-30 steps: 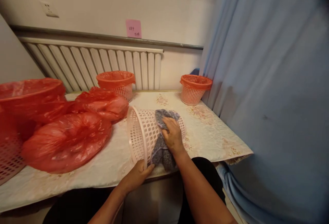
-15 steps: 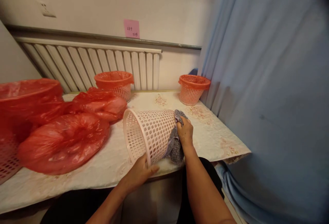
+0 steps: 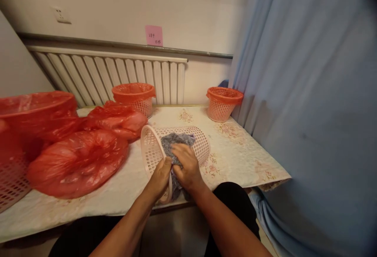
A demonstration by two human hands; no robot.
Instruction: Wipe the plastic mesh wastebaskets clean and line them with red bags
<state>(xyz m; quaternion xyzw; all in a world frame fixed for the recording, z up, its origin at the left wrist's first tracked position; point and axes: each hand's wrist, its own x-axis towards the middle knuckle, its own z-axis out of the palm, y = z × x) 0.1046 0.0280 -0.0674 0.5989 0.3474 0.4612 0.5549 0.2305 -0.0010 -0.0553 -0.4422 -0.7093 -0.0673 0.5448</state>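
Status, basket [image 3: 202,143]: on its side, near edge of table [image 3: 241,162], mouth to left.

L hand [image 3: 160,176]: closed on rim. R hand [image 3: 187,166]: holds cloth [image 3: 176,138] vs. outer wall, fingers bent; exact grip partly blurred, can't tell.

Change, approx. last ½ sec.: R hand + cloth shifted from base end to rim end; L hand now higher on rim. Hands now close together.

Effect on work (judged): rim-end wall now under cloth, i.e. being wiped; base-end wall exposed.

Adj. items: red bags [image 3: 79,162], left of basket.
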